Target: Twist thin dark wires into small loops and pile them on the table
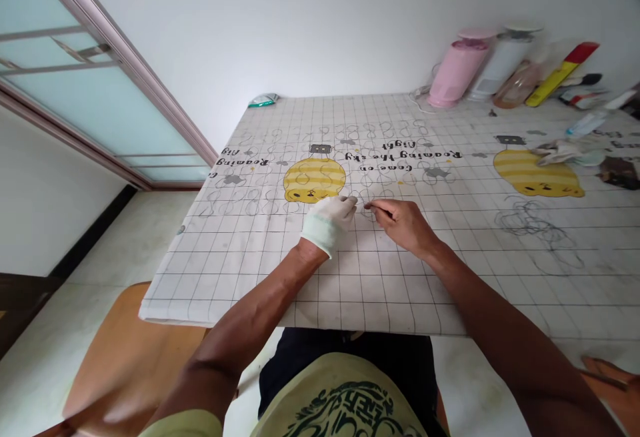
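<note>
My left hand [333, 215], in a white glove with a pale green cuff, rests low over the checked tablecloth [235, 257] with its fingers pinched. Close to its right, my bare right hand [403, 222] also pinches, thumb and forefinger pointing at the glove. Whatever sits between the fingertips is too fine to make out. Beyond and beside both hands, thin wire-like rings [250, 203] lie in rows across the cloth. Further right is a loose tangle of thin dark wire or thread [533, 223].
A pink cylinder [457, 73] and a white one [500, 63] stand by the wall, near a bottle [517, 83] and a yellow-red box [563, 73]. A crumpled glove [570, 151] lies at right. A green packet [263, 100] is at the back left; a wooden chair [125, 350] stands below.
</note>
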Action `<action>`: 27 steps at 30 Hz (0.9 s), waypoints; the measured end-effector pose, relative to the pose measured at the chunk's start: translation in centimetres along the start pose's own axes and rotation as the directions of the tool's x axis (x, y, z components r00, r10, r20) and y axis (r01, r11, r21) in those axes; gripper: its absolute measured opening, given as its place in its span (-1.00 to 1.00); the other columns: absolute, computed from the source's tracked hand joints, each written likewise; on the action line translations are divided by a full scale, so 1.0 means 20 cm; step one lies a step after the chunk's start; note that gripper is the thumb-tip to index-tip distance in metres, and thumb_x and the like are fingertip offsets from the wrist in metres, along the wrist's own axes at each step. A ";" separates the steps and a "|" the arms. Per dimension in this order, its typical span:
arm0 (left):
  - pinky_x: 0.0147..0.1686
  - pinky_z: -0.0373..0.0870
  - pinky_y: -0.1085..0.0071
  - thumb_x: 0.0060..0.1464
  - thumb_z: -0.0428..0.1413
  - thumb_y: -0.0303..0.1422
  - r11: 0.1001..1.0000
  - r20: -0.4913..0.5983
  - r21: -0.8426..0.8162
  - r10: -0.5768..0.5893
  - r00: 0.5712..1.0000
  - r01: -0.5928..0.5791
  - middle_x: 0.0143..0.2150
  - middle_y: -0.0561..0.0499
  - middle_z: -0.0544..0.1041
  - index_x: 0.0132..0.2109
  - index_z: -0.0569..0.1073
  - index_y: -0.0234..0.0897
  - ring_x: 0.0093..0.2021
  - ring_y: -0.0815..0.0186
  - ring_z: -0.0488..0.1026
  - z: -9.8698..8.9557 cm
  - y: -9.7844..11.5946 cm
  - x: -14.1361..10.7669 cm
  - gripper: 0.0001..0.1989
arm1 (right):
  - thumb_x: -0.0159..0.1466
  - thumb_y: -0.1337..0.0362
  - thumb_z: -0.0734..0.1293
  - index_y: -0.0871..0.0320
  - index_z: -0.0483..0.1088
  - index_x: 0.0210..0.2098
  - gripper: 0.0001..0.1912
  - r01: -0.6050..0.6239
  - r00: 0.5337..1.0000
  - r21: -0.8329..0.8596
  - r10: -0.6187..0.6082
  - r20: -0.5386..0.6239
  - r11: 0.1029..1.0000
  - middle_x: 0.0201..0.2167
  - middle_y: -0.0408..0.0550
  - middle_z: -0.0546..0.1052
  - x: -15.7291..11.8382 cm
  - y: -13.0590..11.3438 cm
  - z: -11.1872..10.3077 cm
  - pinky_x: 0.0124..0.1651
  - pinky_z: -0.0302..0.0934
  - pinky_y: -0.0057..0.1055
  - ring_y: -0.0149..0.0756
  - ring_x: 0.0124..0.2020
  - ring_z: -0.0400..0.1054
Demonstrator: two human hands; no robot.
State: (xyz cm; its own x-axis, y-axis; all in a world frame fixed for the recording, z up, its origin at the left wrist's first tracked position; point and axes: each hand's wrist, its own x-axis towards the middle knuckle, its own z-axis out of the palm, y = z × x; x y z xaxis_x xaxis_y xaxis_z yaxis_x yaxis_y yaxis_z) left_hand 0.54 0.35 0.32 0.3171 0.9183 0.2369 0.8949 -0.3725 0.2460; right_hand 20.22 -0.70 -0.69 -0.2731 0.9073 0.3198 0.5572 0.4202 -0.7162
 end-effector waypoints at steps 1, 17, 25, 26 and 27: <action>-0.33 0.23 0.33 0.39 0.03 -0.33 1.000 0.000 -0.008 -0.004 1.000 0.004 -0.14 -0.03 0.63 0.06 0.58 -0.07 -0.18 0.18 0.52 0.01 -0.01 0.00 -0.74 | 0.45 0.09 0.23 0.03 0.64 -0.14 -0.66 0.006 1.000 -0.009 -0.006 -0.006 1.000 -0.49 -0.13 0.51 0.00 0.00 0.00 -0.40 0.23 -0.35 -0.30 -0.49 0.35; -0.30 0.32 0.42 0.36 0.00 -0.31 0.962 -0.483 -0.232 -0.241 0.842 0.143 -0.40 0.02 0.56 0.23 0.60 -0.12 -0.38 0.33 0.44 0.02 -0.08 -0.04 -0.59 | 0.47 0.18 0.20 0.06 0.52 -0.06 -0.73 -0.013 0.989 -0.141 -0.008 -0.150 0.990 -0.43 -0.09 0.56 0.02 0.07 -0.06 -0.33 0.26 -0.31 -0.27 -0.45 0.42; -0.26 0.34 0.43 0.33 0.04 -0.35 0.934 -0.410 -0.312 -0.298 0.862 0.175 -0.35 0.03 0.57 0.24 0.58 -0.10 -0.31 0.32 0.47 0.02 -0.10 -0.02 -0.58 | 0.38 0.28 0.27 0.09 0.38 -0.23 -0.94 -0.287 0.951 -0.328 0.228 -0.208 0.900 -0.42 -0.01 0.57 -0.04 0.21 -0.17 -0.36 0.18 -0.31 -0.17 -0.38 0.43; -0.27 0.34 0.43 0.33 0.04 -0.36 0.933 -0.402 -0.314 -0.299 0.866 0.177 -0.36 0.03 0.56 0.24 0.58 -0.12 -0.32 0.33 0.46 0.02 -0.10 -0.02 -0.58 | 0.37 0.29 0.27 0.09 0.37 -0.24 -0.94 -0.315 0.944 -0.338 0.257 -0.205 0.887 -0.41 0.00 0.58 -0.04 0.22 -0.17 -0.36 0.18 -0.31 -0.17 -0.36 0.44; -0.29 0.33 0.44 0.33 0.04 -0.37 0.933 -0.394 -0.313 -0.297 0.870 0.177 -0.38 0.04 0.54 0.23 0.59 -0.13 -0.33 0.34 0.45 0.02 -0.10 -0.02 -0.59 | 0.37 0.31 0.27 0.10 0.37 -0.24 -0.94 -0.347 0.934 -0.343 0.290 -0.207 0.873 -0.39 0.00 0.58 -0.04 0.23 -0.16 -0.35 0.18 -0.32 -0.17 -0.34 0.44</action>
State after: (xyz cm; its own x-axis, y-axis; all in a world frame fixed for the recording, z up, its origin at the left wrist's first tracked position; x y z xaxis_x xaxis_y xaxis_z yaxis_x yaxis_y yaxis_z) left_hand -1.22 0.79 -0.60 -0.1137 0.8567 0.5031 0.7930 -0.2268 0.5655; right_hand 25.61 0.50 -2.27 0.0684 0.9733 0.2193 0.8503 0.0581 -0.5231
